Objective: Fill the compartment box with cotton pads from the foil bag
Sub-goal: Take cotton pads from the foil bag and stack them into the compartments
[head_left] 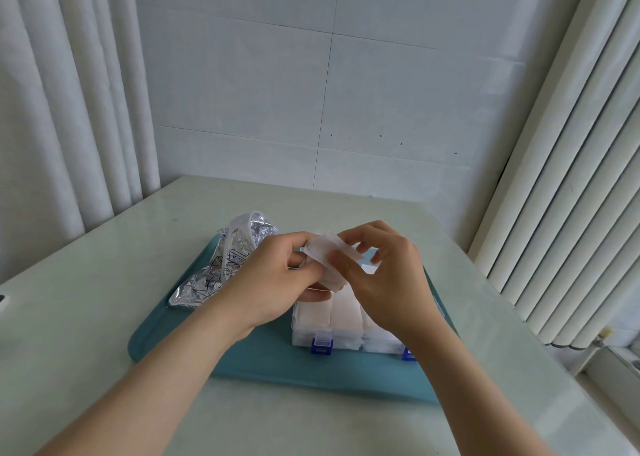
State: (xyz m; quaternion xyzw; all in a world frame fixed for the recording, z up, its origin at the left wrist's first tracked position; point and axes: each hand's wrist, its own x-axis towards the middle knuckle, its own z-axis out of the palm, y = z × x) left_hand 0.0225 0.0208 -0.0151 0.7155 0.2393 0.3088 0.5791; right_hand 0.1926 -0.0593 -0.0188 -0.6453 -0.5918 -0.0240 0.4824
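Cotton pads (330, 260), thin white squares, are pinched between left hand (277, 281) and right hand (384, 275) above a clear plastic compartment box (346, 341) on a teal tray (277, 362), beside a crumpled silver foil bag (221, 265).

There is one teal plastic tray (263, 362), one crumpled silver foil bag (207, 282) and one clear plastic compartment box (300, 338) with two blue clip latches (321, 346). Two bare hands show, the left hand (273, 282) and the right hand (384, 282). The white square cotton pads (329, 255) are too bunched to count.
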